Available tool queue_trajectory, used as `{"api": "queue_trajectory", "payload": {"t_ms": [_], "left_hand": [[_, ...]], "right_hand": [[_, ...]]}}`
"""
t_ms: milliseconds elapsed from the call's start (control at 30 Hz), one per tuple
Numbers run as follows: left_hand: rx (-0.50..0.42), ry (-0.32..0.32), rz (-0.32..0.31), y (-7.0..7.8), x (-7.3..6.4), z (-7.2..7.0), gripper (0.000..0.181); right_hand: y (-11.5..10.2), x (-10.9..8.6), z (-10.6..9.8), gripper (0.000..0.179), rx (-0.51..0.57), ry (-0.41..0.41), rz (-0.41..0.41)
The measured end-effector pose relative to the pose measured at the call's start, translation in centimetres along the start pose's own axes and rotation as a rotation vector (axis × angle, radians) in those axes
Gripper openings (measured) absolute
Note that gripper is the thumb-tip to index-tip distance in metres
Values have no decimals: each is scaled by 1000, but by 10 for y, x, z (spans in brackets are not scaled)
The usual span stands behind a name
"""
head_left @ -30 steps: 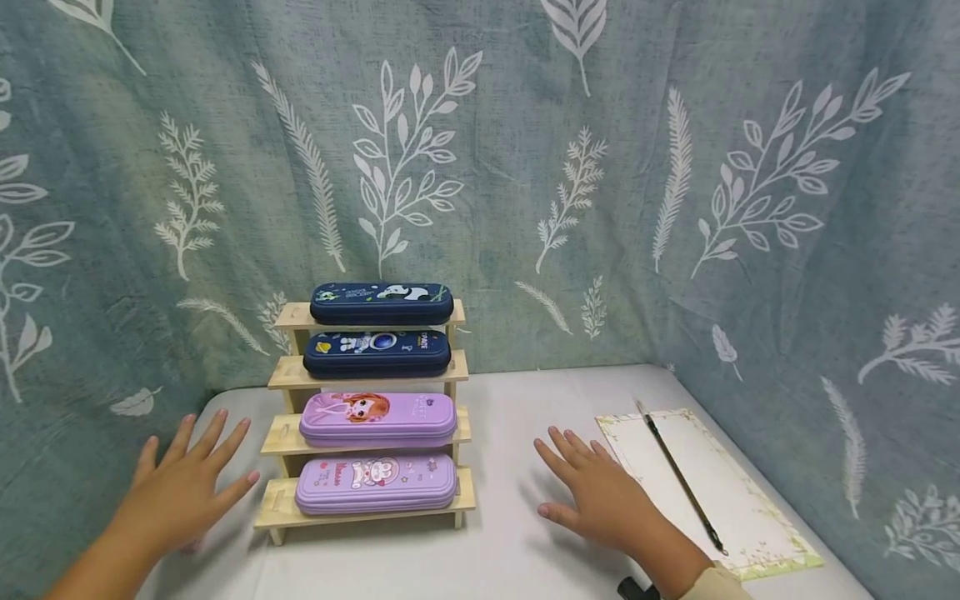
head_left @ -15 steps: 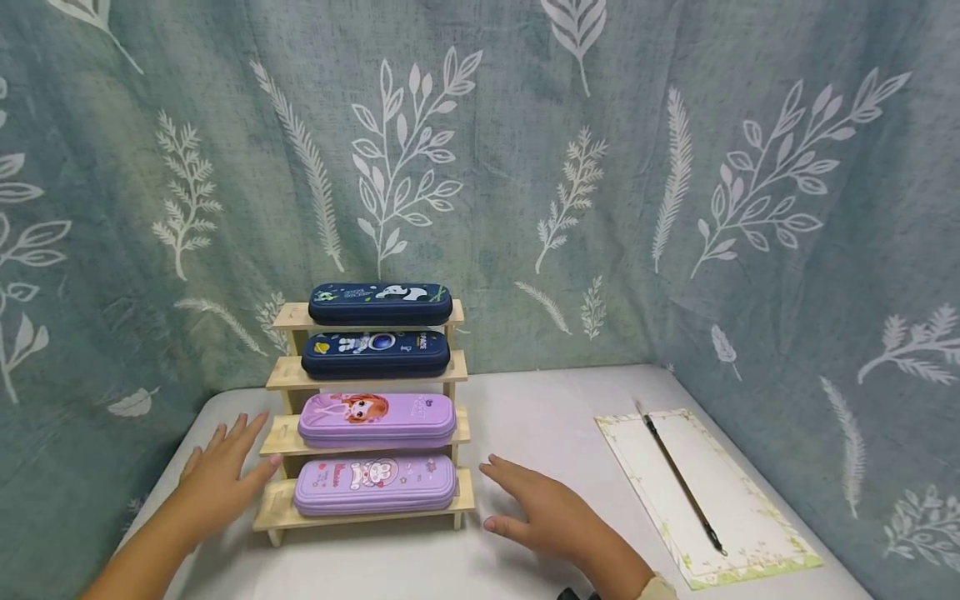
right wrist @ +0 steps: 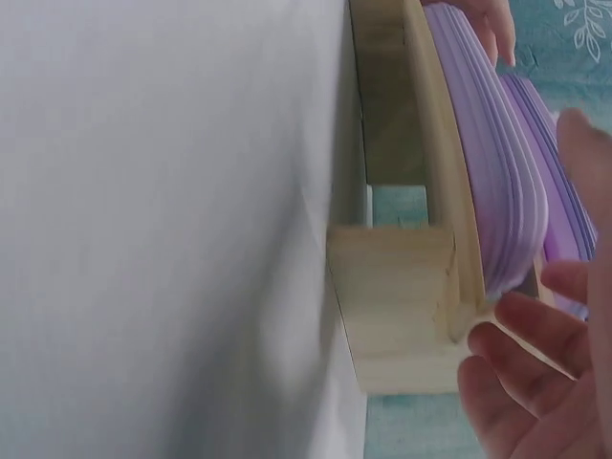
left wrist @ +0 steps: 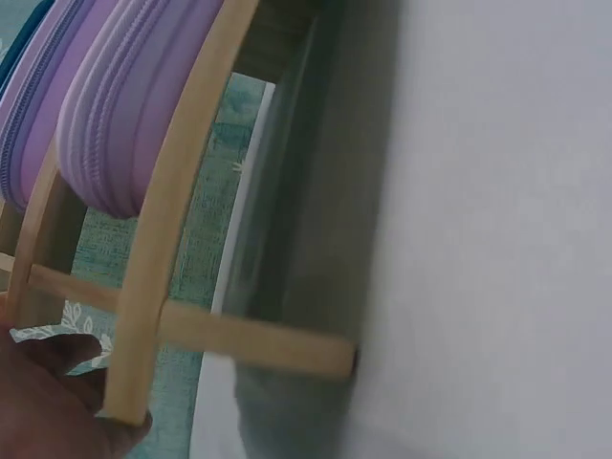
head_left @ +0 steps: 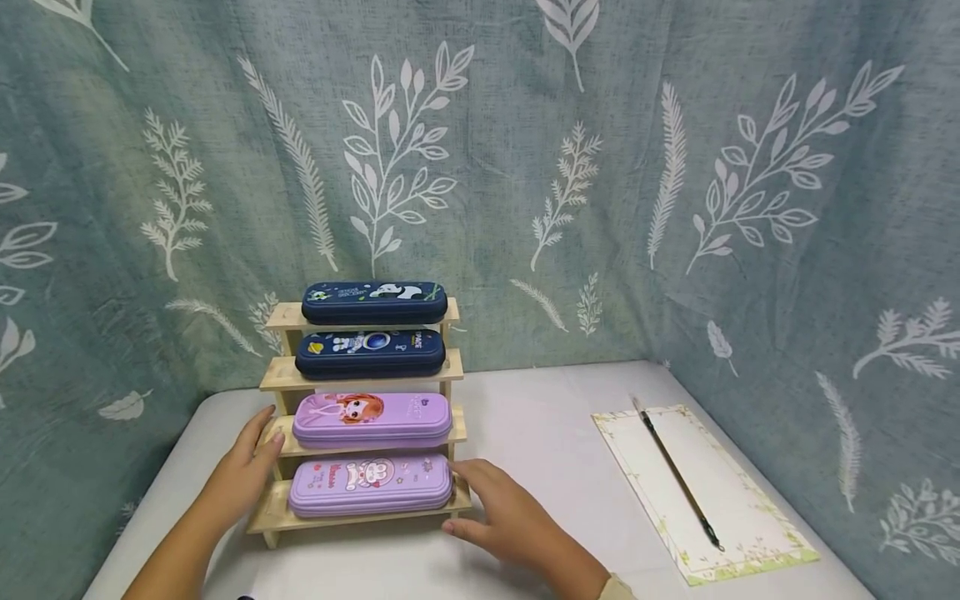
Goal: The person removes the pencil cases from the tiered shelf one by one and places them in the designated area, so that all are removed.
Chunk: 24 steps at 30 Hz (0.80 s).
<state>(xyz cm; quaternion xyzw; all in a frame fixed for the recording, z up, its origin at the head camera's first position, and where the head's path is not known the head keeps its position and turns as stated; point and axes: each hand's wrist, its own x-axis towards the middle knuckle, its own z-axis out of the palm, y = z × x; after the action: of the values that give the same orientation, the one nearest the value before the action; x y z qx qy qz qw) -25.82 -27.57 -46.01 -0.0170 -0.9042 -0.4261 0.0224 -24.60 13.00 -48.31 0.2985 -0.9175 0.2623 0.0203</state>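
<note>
In the head view a stepped wooden rack (head_left: 260, 518) bears a pencil case on each tier. From the top come a navy panda case (head_left: 375, 312), a navy astronaut case (head_left: 352, 365), a purple case with a girl (head_left: 408, 429) and a purple rabbit case (head_left: 371, 492). My left hand (head_left: 238, 479) is at the rack's left side, its fingers around a shelf end (left wrist: 134, 363) in the left wrist view. My right hand (head_left: 517, 517), fingers loosely spread, is at the lowest tier's right end. Whether its fingertips (right wrist: 483, 339) touch the wood is unclear.
A long-handled writing brush (head_left: 680, 475) lies on a leaf-bordered sheet of paper (head_left: 663, 512) at the right of the white tabletop (head_left: 555, 433). A leaf-patterned curtain (head_left: 495, 192) stands behind and along both sides.
Both hands have moved inward to the rack, the left going right and the right going left. The rack and cases keep their places on the table; the head view has shifted slightly.
</note>
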Motion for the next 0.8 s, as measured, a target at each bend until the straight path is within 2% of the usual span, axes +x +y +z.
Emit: {"api": "queue_trajectory", "payload": {"t_ms": [167,400,633,800], "left_hand": [[-64,31,-26,-2,3,6,72],[-189,65,-35,-15,9,13,65],[-274,40,-50,-26,11,19,63],[-333,15,-40,-28,11,25,63]], "right_hand": [[-7,4,8,79,40,53,26],[-16,9,15,82,57,136,52],[-25,20,22,89,78,151,100],[-27,23,25,92,122,166,159]]}}
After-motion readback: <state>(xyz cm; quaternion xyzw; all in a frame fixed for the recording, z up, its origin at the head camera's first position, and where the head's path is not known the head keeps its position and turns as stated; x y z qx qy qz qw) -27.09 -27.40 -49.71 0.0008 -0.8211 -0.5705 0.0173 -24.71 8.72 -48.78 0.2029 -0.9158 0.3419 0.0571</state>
